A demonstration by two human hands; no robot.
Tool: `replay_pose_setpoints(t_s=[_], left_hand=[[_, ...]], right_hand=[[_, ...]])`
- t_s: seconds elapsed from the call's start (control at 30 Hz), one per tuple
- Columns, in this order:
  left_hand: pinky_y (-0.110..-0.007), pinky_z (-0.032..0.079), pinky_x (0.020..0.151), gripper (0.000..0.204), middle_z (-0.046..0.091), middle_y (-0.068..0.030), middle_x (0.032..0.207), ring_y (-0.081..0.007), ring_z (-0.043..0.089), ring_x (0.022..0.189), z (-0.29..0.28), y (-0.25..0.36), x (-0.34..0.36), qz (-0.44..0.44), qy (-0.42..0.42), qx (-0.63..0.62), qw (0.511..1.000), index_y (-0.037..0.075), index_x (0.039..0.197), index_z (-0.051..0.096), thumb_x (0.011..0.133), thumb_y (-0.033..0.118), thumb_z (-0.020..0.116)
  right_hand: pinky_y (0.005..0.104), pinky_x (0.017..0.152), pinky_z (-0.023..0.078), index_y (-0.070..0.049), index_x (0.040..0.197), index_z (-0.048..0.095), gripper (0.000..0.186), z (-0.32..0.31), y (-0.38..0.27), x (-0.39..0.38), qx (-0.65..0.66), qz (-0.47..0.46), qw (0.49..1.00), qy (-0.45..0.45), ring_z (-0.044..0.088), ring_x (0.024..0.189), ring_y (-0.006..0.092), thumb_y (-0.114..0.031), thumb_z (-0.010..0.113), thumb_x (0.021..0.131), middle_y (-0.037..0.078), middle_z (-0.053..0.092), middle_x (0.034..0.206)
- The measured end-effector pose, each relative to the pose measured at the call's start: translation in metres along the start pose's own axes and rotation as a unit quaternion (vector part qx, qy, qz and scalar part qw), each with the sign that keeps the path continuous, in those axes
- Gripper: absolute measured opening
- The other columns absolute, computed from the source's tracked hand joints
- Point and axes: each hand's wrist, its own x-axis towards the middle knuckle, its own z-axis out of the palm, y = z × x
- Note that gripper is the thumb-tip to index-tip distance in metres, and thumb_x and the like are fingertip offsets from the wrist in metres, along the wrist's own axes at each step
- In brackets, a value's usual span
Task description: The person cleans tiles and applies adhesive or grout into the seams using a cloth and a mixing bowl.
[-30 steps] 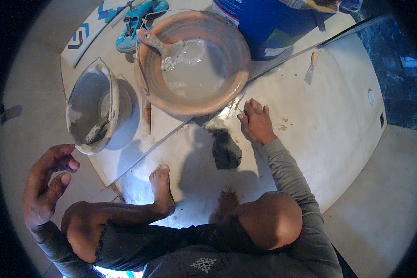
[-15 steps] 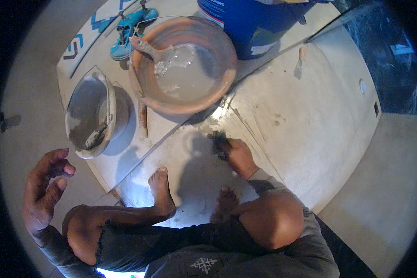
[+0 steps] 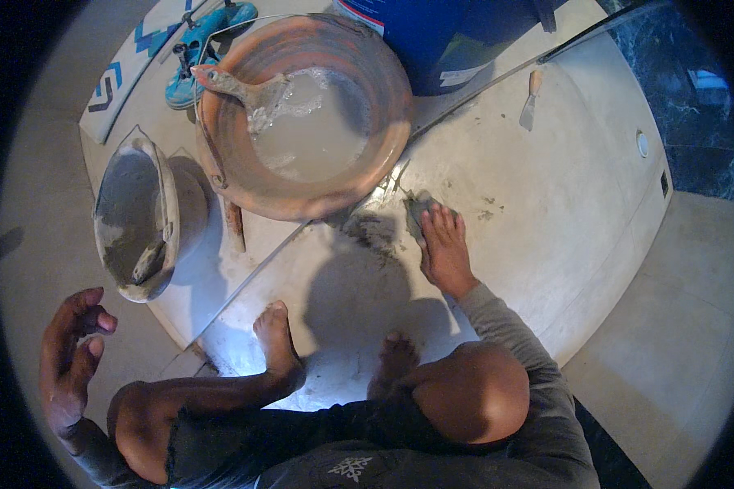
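My right hand (image 3: 446, 248) presses down on the pale floor slab (image 3: 546, 220), its fingers laid over a dark grey-green pad (image 3: 417, 213). Whether the pad is a sponge or a folded rag cannot be made out. Beside it, dark wet smears (image 3: 372, 234) mark the floor near the joint between slabs. At the far left my left hand (image 3: 75, 350) hangs in the air with fingers curled but apart, holding nothing. A large terracotta-coloured bucket (image 3: 395, 155) of cloudy water stands beyond the pad. A brush-like tool (image 3: 236, 85) with a reddish handle tip rests in it.
Left of it stands a smaller bucket (image 3: 168, 244) with grey paste and a smeared tool (image 3: 149, 262). A brownish stick (image 3: 234, 226) lies between the buckets. Farther off are a blue tub (image 3: 424, 49), a putty knife (image 3: 531, 102) and a teal item (image 3: 183, 77). My bare foot (image 3: 276, 342) is near.
My right hand has moved away from me and slightly right with the dark pad, uncovering dark smears. My left hand has dropped slightly. The view has shifted a little.
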Motion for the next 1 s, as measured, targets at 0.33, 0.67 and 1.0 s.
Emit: replay_pose_setpoints(t_s=[0.33,0.67,1.0], left_hand=[[-0.031,0.038,0.091,0.049,0.055,-0.0093,0.098,-0.0179,0.052,0.095,0.01,0.024,-0.009,0.009,0.01,-0.004,1.0,-0.005,0.125,0.046,0.081,0.015,0.057],[-0.03,0.038,0.092,0.046,0.056,-0.0074,0.098,-0.0165,0.052,0.096,0.013,0.033,-0.022,0.064,-0.014,-0.036,0.997,-0.004,0.125,0.046,0.082,0.008,0.056],[-0.03,0.037,0.091,0.048,0.055,-0.0068,0.098,-0.0171,0.051,0.097,0.017,0.031,-0.02,0.049,-0.008,-0.032,0.998,-0.001,0.127,0.046,0.085,0.018,0.058]], right_hand=[[0.0488,0.11,0.02,-0.001,0.121,0.054,0.041,0.006,-0.013,0.09,0.047,-0.091,0.994,0.03,0.04,0.126,0.0338,0.001,0.052,0.08,0.019,0.048,0.131],[0.0364,0.094,0.042,-0.001,0.113,0.06,0.028,-0.018,-0.016,0.025,0.42,0.021,0.907,-0.015,0.057,0.102,0.0255,-0.003,0.049,0.087,0.011,0.062,0.109],[0.0339,0.098,0.041,0.001,0.124,0.052,0.036,-0.041,0.043,-0.038,0.316,0.236,0.913,0.104,0.055,0.113,0.0285,-0.002,0.047,0.088,0.02,0.056,0.123]])
